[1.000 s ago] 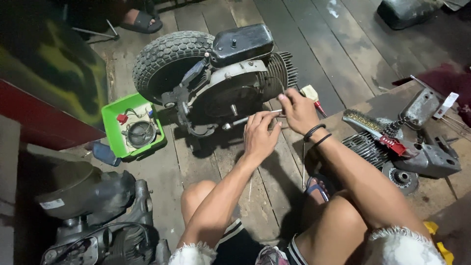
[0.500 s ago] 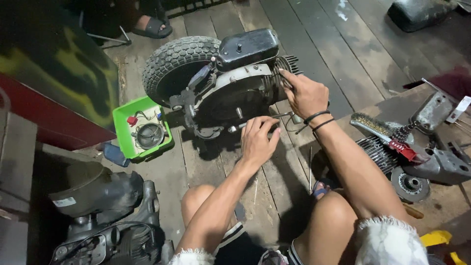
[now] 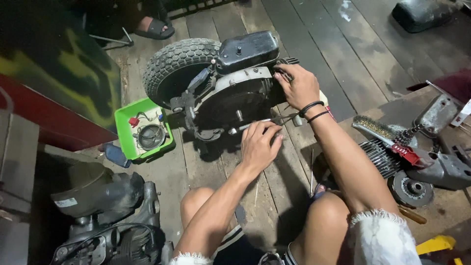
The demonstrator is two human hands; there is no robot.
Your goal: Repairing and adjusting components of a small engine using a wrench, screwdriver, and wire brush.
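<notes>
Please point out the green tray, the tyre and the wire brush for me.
green tray [image 3: 123, 128]: head view, on its left rim.
tyre [image 3: 171, 59]: head view, on the knobbly tread.
wire brush [image 3: 375, 126]: head view, on the bristles.

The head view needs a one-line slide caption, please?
Left hand holds a thin tool to a small engine; right hand grips its side.

We see both forearms bare, with two thin black bands circling the wrist of the right hand [image 3: 299, 88] and nothing worn on the left hand [image 3: 258, 147]. Frayed, pale, washed-out denim shorts cover the thighs, a dark striped hem showing between the knees.
</notes>
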